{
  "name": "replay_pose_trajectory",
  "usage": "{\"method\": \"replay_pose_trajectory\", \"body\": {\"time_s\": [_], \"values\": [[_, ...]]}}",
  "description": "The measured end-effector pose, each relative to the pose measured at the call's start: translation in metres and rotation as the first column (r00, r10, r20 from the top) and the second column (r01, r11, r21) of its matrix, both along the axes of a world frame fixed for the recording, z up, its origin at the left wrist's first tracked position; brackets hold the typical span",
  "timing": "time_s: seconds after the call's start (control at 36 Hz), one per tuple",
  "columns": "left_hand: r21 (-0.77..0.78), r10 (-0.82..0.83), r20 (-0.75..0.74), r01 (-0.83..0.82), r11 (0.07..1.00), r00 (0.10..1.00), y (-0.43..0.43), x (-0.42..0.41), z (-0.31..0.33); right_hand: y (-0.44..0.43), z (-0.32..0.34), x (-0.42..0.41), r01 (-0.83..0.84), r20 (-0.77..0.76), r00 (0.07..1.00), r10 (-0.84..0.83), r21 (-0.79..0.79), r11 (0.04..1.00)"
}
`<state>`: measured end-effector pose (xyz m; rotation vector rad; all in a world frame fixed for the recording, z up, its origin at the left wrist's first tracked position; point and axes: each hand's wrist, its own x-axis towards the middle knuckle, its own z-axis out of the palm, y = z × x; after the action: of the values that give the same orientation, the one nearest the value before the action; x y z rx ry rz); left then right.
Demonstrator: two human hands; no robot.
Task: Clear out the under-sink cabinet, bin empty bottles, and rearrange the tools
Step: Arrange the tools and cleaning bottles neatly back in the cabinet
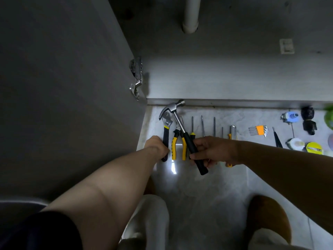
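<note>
Forearms point(108, 177) reach over the floor point(198, 186), hands apart: left hand point(156, 145) grips one wrench point(166, 127), right hand point(214, 150) one hammer point(180, 121), its shaft crossing one pliers point(173, 147). Alongside lie four screwdrivers point(202, 125) and one hex-key set point(258, 130). In the cabinet point(216, 78) behind, one pipe point(191, 15).

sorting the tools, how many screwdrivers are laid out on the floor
4 screwdrivers, side by side: first by the hammer, second, third, short fourth beside the utility knife. The right hand covers most handles; more may hide there.
</note>
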<state>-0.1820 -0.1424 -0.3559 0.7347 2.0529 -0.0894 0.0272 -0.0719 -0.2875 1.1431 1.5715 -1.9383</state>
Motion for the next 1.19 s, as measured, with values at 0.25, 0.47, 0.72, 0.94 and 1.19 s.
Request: {"method": "replay_pose_trajectory", "body": {"time_s": [0.25,0.47,0.72,0.94,1.19], "values": [[-0.053,0.434,0.347,-0.445,0.894,0.831,-0.004,0.023,0.05,0.014,0.056,0.011,-0.064,0.024,0.998,0.062,0.098,0.993],[-0.089,0.454,0.585,-0.503,0.86,0.672,-0.002,0.047,0.135,0.015,0.138,0.037,0.104,0.007,0.994,-0.112,0.319,0.942],[0.203,0.163,0.806,-0.523,0.828,0.57,0.007,0.084,0.26,-0.014,0.22,0.064,0.519,-0.162,0.854,-0.494,0.346,0.782],[0.383,-0.174,0.85,-0.358,0.851,0.497,0.015,0.123,0.356,-0.032,0.279,0.074,0.677,-0.388,0.721,-0.573,0.224,0.701],[0.455,-0.133,0.824,-0.504,0.735,0.55,0.002,0.156,0.371,-0.042,0.289,0.079,0.638,-0.472,0.655,-0.59,-0.073,0.767]]}}
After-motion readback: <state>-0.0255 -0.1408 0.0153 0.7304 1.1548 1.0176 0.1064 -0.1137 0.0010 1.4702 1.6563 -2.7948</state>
